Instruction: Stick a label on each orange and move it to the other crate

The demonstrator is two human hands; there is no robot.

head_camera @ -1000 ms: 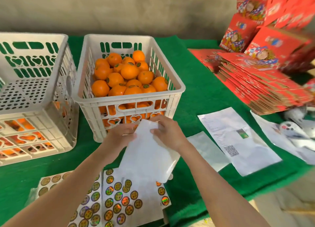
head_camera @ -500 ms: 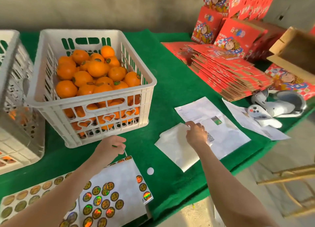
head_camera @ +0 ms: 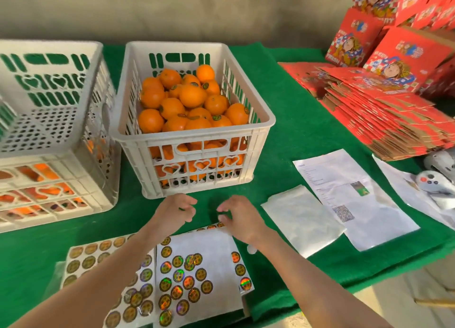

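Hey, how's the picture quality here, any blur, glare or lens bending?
Head view: wide-angle bending bows the rim of the left crate; head view: that crate and the red boxes look soft near the frame edges; head view: rainbow glare on the foil stickers, while the oranges are sharp and evenly lit.

Bright warm light is washing the table (head_camera: 283, 106); labels (head_camera: 177, 276) are glinting, the left crate (head_camera: 49, 45) is blurring, edges are bowing.
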